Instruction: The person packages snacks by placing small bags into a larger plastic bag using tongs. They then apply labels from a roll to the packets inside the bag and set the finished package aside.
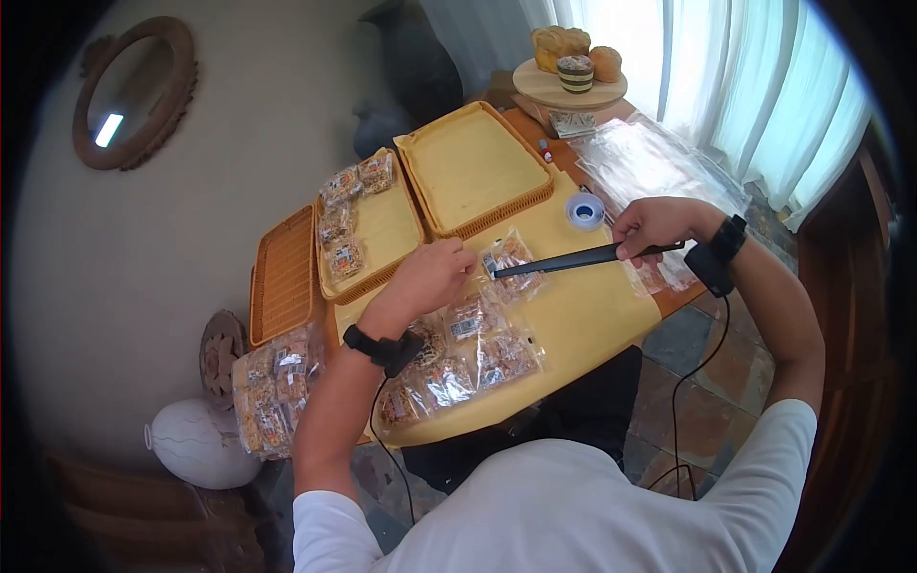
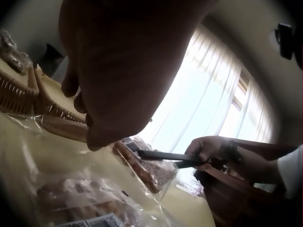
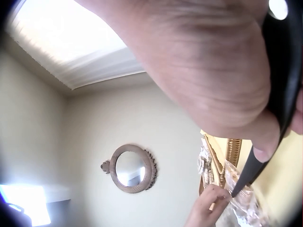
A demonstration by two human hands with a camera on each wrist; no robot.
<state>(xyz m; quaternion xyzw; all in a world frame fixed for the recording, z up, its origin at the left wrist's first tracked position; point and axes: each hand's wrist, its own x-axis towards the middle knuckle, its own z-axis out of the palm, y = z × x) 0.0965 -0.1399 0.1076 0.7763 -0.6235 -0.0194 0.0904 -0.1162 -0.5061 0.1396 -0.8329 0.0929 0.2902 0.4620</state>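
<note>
My right hand (image 1: 659, 229) grips a long, narrow black tool (image 1: 564, 261) with two arms, also seen in the left wrist view (image 2: 165, 156). Its tip lies over the left end of a clear bag (image 1: 517, 256) of brown pieces with a printed label. At that end, my left hand (image 1: 432, 279) has its fingers curled and pinches the bag's edge; the fingertips are partly hidden. Beside the tool's tip, the same hand (image 3: 208, 205) shows in the right wrist view. Several similar filled bags (image 1: 449, 380) lie below on the yellow cloth (image 1: 592, 310).
Behind are an empty lined basket (image 1: 478, 167), another basket (image 1: 389, 229) with several packets and a bare wicker tray (image 1: 284, 274). A tape roll (image 1: 585, 211) and clear plastic sheets (image 1: 659, 162) lie right. More packets (image 1: 274, 396) are left; bread (image 1: 562, 48) stands on a round board (image 1: 535, 84).
</note>
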